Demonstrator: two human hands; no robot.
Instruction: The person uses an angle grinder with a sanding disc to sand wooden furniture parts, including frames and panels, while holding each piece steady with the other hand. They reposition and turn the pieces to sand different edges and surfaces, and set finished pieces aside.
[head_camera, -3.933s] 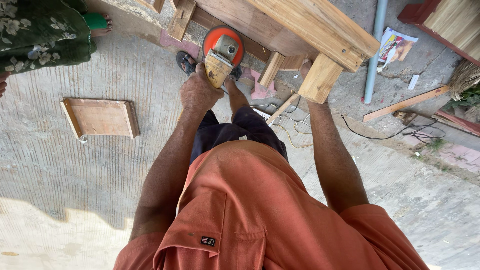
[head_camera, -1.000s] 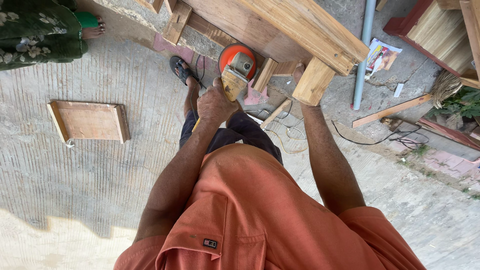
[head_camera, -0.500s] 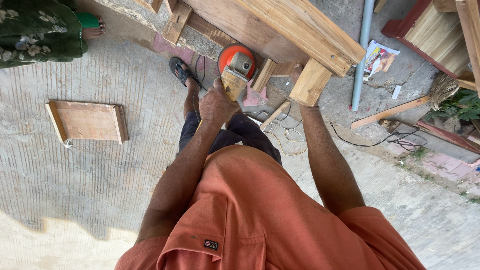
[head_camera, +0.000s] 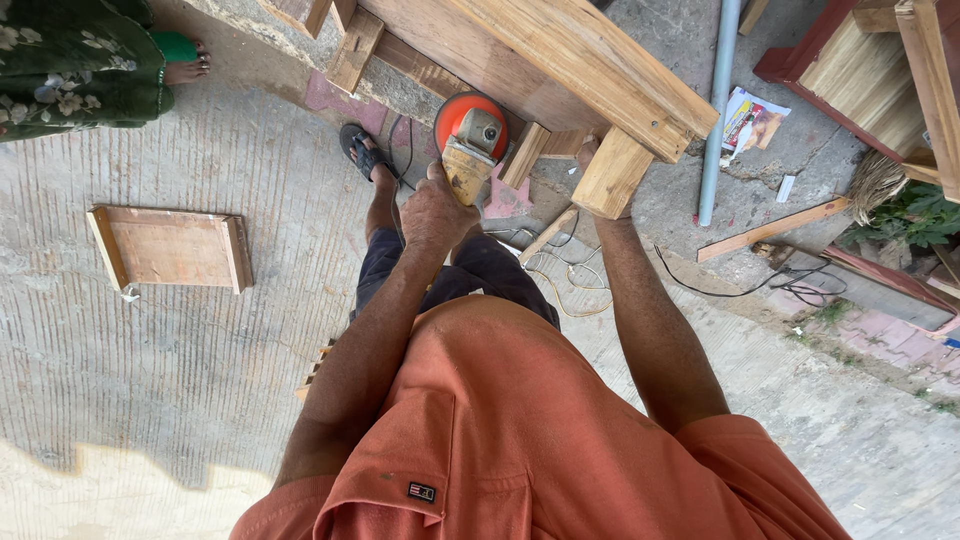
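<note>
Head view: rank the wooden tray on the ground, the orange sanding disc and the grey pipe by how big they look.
1. Wooden tray, clearly largest.
2. Grey pipe, long but thin, partly cut off by the frame.
3. Orange sanding disc, smallest, partly hidden.
Pipe against disc is unsure.

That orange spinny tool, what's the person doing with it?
A person in an orange shirt holds a grinder with an orange disc guard in the left hand, pressed up against a big wooden frame. The right arm reaches under a wooden block of that frame, so the right hand is hidden. A small wooden tray lies on the concrete, cables trail on the ground, and someone else's foot shows at the top left.
</note>
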